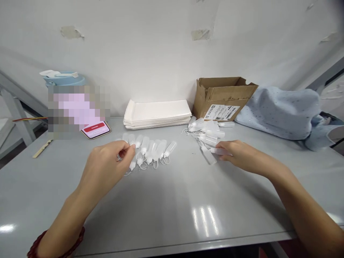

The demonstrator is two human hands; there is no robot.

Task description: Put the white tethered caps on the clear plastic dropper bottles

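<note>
Small translucent bottles with white tips and looped caps lie in two groups on the grey table (166, 200). My left hand (111, 159) is at the left end of the left row of bottles (152, 151), thumb and index finger pinched together; what they hold, if anything, is too small to make out. On the right, my right hand (238, 154) grips one bottle (220, 151) by its body between thumb and fingers. That bottle lies at the near edge of the loose right pile (205, 130), beside another bottle (208, 156) on the table.
A stack of white envelopes (158, 113) rests against the wall. Behind the right pile stands an open cardboard box (224, 98), with light blue cloth (279, 111) to its right. At the back left are a phone (96, 129), a blue container (67, 79) and a thin strip (42, 149).
</note>
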